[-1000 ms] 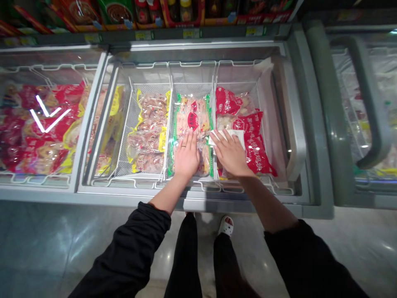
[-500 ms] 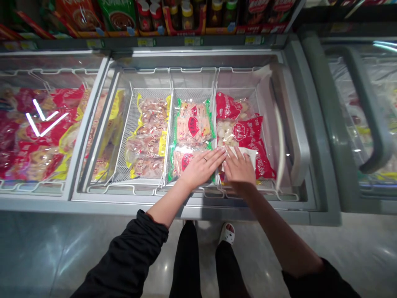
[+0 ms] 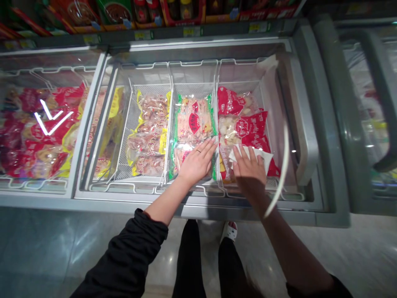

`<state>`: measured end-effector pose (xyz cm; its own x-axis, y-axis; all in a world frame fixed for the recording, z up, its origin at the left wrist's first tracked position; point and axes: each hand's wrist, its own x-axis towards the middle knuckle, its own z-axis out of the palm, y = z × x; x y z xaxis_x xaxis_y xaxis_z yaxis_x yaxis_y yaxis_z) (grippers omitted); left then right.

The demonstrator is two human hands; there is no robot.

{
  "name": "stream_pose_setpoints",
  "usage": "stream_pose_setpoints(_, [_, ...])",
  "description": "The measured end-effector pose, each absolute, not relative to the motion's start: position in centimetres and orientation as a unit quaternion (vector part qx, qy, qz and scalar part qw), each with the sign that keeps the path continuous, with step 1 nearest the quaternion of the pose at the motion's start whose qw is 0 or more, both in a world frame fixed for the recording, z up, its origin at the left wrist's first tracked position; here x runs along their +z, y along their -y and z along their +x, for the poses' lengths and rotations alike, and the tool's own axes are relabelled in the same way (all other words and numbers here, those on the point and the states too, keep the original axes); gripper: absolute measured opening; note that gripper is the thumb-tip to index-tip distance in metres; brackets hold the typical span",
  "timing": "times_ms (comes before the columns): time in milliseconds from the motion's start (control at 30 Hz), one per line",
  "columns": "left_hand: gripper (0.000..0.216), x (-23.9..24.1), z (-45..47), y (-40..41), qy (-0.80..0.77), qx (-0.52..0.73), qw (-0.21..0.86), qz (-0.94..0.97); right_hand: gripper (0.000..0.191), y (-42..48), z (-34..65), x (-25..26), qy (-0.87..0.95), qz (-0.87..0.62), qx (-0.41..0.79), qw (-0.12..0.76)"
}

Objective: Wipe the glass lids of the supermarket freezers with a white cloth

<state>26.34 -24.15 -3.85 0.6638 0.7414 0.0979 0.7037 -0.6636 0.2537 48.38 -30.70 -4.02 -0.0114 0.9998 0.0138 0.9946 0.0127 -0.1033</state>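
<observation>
Right hand [image 3: 249, 170] with white cloth [image 3: 262, 155] slid right – left hand [image 3: 196, 163] barely shifted.

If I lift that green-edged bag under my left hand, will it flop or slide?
The green-edged bag looks like thin clear film over lumpy pieces, so it probably sags. Its glossy surface may be slippery. The left hand lies flat on it.

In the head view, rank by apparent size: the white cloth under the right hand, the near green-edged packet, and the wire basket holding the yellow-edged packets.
1. wire basket, clearly largest.
2. near green-edged packet, partly under the left hand.
3. white cloth, mostly hidden beneath the right hand, so its rank is unsure.
</observation>
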Motion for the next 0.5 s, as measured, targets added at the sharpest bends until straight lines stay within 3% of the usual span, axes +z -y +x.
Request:
stream_pose_setpoints(233, [0.06,-4.0,25.9,23.3,-0.383,0.096,0.114,0.912,0.06,23.3,52.7,-2.7,0.752,-0.653,0.063,0.069])
stream_pose_setpoints(400, [0.057,-3.3,27.1,24.1,-0.433,0.07,0.137,0.888,0.061,28.4,53.7,-3.9,0.693,-0.717,0.043,0.065])
stream_pose_setpoints(500, [0.061,-2.7,29.5,25.6,-0.527,0.08,0.146,0.833,0.059,32.4,51.0,-4.5,0.731,-0.678,0.062,0.043])
